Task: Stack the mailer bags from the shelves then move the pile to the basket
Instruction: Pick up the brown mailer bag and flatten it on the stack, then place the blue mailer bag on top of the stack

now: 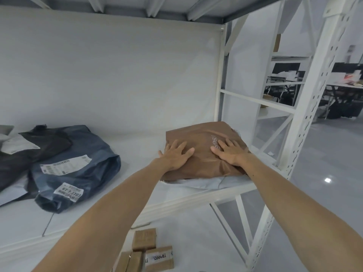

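A brown mailer bag (198,134) lies on top of a white mailer bag (200,183) at the right end of the white shelf (137,152). My left hand (175,155) presses flat on the brown bag's left part, fingers spread. My right hand (228,151) lies flat on its right part, fingers straight. On the shelf's left side lie a dark blue mailer bag (78,167) with white labels and a black mailer bag (33,150), partly overlapping. A grey-white mailer (11,193) peeks out beneath them at the left edge.
A white perforated upright post (314,107) stands just right of the stack. Several cardboard boxes (145,250) sit on the lower shelf below. The upper shelf's underside (137,6) hangs overhead. Tables and clutter fill the room at the far right.
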